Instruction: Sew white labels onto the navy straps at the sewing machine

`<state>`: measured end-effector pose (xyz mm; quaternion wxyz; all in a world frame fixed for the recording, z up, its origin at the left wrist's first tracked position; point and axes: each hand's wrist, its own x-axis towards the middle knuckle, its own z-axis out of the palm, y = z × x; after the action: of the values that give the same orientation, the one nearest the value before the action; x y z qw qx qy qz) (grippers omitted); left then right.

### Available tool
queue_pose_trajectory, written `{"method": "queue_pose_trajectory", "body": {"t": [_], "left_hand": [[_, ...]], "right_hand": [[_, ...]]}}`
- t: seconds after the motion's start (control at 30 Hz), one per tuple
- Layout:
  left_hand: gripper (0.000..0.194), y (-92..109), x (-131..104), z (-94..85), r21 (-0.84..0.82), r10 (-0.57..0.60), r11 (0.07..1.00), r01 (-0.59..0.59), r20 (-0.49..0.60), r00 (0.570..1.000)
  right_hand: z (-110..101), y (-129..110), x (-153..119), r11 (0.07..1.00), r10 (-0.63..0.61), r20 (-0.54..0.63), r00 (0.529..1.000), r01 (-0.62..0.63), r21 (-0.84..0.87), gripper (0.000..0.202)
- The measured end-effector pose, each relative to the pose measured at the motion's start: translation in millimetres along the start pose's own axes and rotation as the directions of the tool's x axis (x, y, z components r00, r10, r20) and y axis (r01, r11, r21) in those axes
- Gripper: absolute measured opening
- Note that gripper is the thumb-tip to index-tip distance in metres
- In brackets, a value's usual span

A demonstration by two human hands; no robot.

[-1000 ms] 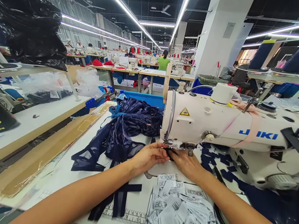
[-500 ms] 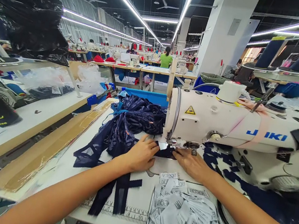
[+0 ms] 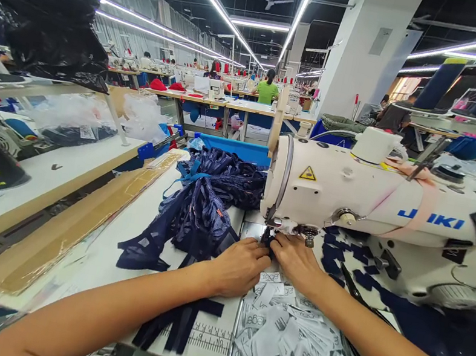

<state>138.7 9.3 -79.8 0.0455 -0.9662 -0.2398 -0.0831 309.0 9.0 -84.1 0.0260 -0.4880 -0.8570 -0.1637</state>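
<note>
Under the needle area of the white sewing machine (image 3: 373, 193), a small piece of navy fabric (image 3: 270, 241) lies between my two hands. My left hand (image 3: 243, 267) has its fingers closed on the fabric's left side, just in front of the presser foot. My right hand (image 3: 295, 258) pinches the fabric to the right of the needle. Beside my left hand lies a bundle of navy lace fabric (image 3: 199, 214), bound with a blue tie, its strips trailing toward the table's front edge. A tray heaped with white printed labels (image 3: 291, 347) sits below my hands.
Scissors (image 3: 351, 282) and navy scraps (image 3: 336, 250) lie right of my right hand. A cardboard strip (image 3: 73, 223) runs along the table's left edge, beside another white table (image 3: 52, 188). A person in green (image 3: 266, 90) sits ahead. A black plastic bag (image 3: 47, 3) hangs upper left.
My left hand has moved right and slightly down, nearer my right hand. My right hand has shifted slightly left. Less of the navy piece shows, and the strips at the front have shifted.
</note>
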Motion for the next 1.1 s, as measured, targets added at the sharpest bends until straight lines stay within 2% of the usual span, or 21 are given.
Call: {"method": "queue_pose_trajectory", "body": {"t": [0.07,0.2,0.3,0.67,0.87,1.1], "left_hand": [[0.011,1.9,-0.7,-0.1,-0.009,-0.005,1.000,0.005,-0.003,1.000],[0.014,2.3,-2.6,2.0,-0.014,-0.025,1.000,0.025,-0.048,0.999],[0.015,1.7,-3.2,5.4,-0.020,-0.035,0.999,0.034,-0.043,0.998],[0.018,1.7,-1.2,5.3,-0.057,-0.038,0.998,0.035,-0.047,0.998],[0.033,1.6,-0.1,4.5,-0.121,-0.075,0.991,0.063,-0.092,0.993],[0.030,0.1,-0.8,7.0,-0.133,-0.067,0.990,0.054,-0.091,0.994]], "right_hand": [[4.2,5.2,-0.8,0.999,-0.042,-0.017,0.999,0.042,0.035,0.022],[12.2,20.5,-3.0,0.980,-0.141,-0.130,0.982,0.157,0.123,0.025],[13.4,25.5,-3.5,0.966,-0.167,-0.180,0.969,0.198,0.165,0.025],[10.6,27.5,-3.3,0.955,-0.129,-0.126,0.984,0.157,0.250,0.026],[19.8,31.2,-2.1,0.942,-0.136,-0.181,0.974,0.184,0.282,0.025],[21.1,30.8,-2.8,0.926,-0.114,-0.201,0.973,0.177,0.333,0.027]]}}
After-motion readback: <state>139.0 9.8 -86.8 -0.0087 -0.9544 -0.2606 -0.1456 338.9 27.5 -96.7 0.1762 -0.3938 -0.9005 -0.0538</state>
